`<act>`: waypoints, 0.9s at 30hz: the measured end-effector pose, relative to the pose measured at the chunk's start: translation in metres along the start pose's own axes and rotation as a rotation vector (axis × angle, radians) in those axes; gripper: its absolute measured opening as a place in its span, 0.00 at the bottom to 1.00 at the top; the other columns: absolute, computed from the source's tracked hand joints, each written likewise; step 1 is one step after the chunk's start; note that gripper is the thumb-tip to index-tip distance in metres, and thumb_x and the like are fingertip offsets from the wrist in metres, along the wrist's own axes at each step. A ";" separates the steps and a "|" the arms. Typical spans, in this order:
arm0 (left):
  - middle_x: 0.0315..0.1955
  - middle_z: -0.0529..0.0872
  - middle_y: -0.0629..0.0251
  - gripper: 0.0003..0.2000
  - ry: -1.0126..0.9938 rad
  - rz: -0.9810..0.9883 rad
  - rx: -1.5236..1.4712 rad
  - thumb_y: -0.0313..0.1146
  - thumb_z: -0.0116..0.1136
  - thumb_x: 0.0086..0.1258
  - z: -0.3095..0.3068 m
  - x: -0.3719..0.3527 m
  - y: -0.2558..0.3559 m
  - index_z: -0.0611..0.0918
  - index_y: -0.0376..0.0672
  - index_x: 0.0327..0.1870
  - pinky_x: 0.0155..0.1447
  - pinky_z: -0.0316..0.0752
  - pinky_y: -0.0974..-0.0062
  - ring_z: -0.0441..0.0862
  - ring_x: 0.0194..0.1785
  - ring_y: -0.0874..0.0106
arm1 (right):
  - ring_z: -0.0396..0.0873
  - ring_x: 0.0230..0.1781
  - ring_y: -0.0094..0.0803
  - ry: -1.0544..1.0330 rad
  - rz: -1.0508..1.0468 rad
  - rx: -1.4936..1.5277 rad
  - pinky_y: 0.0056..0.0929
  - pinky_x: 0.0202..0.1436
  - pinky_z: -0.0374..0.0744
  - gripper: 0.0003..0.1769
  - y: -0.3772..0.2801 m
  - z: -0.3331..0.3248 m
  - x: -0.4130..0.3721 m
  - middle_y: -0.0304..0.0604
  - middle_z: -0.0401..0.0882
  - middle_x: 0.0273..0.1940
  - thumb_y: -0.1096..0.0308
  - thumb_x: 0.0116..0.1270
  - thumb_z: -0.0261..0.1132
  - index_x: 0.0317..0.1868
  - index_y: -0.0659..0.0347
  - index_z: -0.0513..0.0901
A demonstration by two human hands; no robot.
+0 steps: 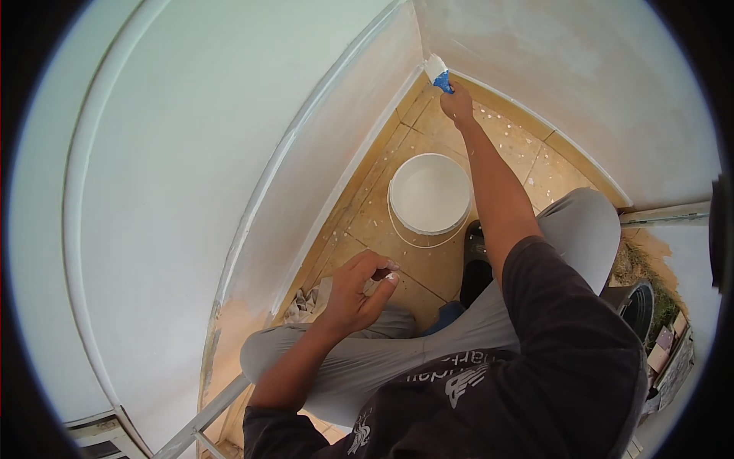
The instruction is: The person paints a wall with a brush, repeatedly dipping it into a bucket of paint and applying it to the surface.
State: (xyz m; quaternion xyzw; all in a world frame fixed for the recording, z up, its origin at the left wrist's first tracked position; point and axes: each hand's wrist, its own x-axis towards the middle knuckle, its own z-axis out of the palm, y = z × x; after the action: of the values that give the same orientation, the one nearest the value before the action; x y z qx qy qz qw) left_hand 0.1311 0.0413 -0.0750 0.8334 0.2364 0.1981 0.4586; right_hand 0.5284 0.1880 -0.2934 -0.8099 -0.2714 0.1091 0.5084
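Observation:
My right hand [457,105] is closed around the blue handle of a paintbrush [441,75]. Its white bristles meet the wall in the far corner, just above the baseboard. Loosely curled over my lap, my left hand [358,294] holds nothing visible. A small gap shows between its thumb and fingers, and white paint marks the fingertips. Between my hands and the corner, a white bucket [430,194] stands on the floor with its wire handle lowered toward me. Its inside looks white with paint.
Walls meet at the corner, the left wall [336,145] and the right wall [566,84], with tan baseboards below. White flecks dot the tiled floor [417,141]. A metal frame leg [200,419] is at lower left; a dark container [637,307] and debris lie at right.

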 end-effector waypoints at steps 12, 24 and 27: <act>0.30 0.83 0.61 0.05 -0.020 -0.119 0.022 0.25 0.62 0.65 -0.007 0.009 -0.033 0.81 0.36 0.40 0.40 0.74 0.73 0.80 0.33 0.70 | 0.83 0.48 0.54 -0.123 0.008 -0.315 0.48 0.53 0.81 0.18 0.001 0.049 0.039 0.58 0.84 0.46 0.72 0.59 0.59 0.50 0.60 0.84; 0.32 0.83 0.58 0.07 -0.079 0.029 0.003 0.23 0.62 0.63 -0.019 0.012 -0.015 0.81 0.35 0.41 0.41 0.77 0.72 0.83 0.35 0.66 | 0.82 0.35 0.38 -0.547 -0.220 -0.013 0.35 0.45 0.79 0.20 0.032 0.049 -0.034 0.52 0.86 0.35 0.73 0.62 0.61 0.56 0.56 0.85; 0.32 0.83 0.57 0.07 -0.080 0.059 0.026 0.23 0.62 0.62 -0.022 0.012 -0.006 0.81 0.34 0.41 0.42 0.78 0.72 0.83 0.35 0.65 | 0.80 0.33 0.33 -0.682 -0.206 -0.041 0.33 0.44 0.78 0.20 0.014 0.046 -0.059 0.50 0.86 0.35 0.74 0.63 0.61 0.56 0.58 0.85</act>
State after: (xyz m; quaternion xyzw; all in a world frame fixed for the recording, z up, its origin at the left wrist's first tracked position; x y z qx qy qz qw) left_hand 0.1278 0.0663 -0.0680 0.8532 0.1955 0.1749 0.4507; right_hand 0.4633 0.1862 -0.3333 -0.7054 -0.5079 0.3160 0.3804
